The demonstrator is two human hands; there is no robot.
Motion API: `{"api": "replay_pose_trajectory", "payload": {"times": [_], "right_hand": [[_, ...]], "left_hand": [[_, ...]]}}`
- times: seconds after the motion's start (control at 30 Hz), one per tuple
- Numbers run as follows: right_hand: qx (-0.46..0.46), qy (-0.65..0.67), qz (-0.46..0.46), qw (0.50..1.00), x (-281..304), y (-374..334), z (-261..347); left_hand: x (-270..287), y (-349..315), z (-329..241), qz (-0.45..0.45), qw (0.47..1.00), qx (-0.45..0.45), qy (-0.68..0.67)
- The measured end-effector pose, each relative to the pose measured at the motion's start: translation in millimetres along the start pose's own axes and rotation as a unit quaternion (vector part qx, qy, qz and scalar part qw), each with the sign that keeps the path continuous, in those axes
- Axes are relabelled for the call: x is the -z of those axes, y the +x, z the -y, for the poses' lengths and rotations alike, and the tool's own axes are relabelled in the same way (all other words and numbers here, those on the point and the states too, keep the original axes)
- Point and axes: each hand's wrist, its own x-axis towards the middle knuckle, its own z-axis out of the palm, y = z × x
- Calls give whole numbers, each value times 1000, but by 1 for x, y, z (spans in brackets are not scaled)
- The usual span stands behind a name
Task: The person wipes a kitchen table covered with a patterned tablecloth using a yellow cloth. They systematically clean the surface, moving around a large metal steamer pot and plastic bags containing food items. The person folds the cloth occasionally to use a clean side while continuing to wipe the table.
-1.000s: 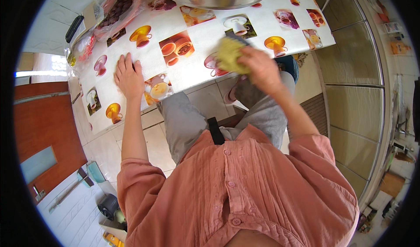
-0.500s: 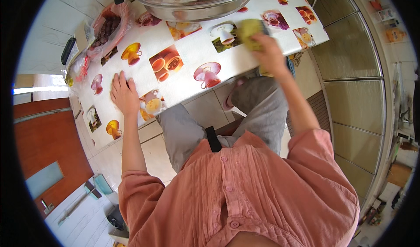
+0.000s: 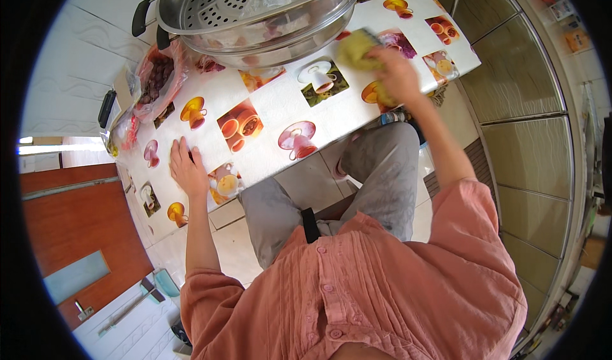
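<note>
1. Cloth (image 3: 356, 50) lies on the table (image 3: 273, 109), ahead-left of the right hand (image 3: 396, 74), the nearer one; bunched, no long axis clear.
2. The right hand clamps it; left hand (image 3: 189, 169) rests flat, fingers slightly parted.
3. Compared with half a second ago, it sits closer to the steamer (image 3: 268, 49), whose holed tray (image 3: 222, 2) now shows.

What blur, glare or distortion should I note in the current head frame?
Head view: the right hand and its yellow cloth are motion-blurred, the left hand clearer; head view: a washed-out bright strip above the brown door; head view: cabinet panels bow near the rim, fisheye-style, with black corners.
</note>
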Motion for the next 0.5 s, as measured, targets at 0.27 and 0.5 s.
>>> {"api": "replay_pose_trajectory", "payload": {"times": [0.27,0.5], "right_hand": [[-232,-230,-182,927,25,11,-81],[14,-41,-40,998,-27,29,21]], "left_hand": [[-2,1,-3,-4,1000,-6,8],[0,-1,-1,2,1000,-2,12]]}}
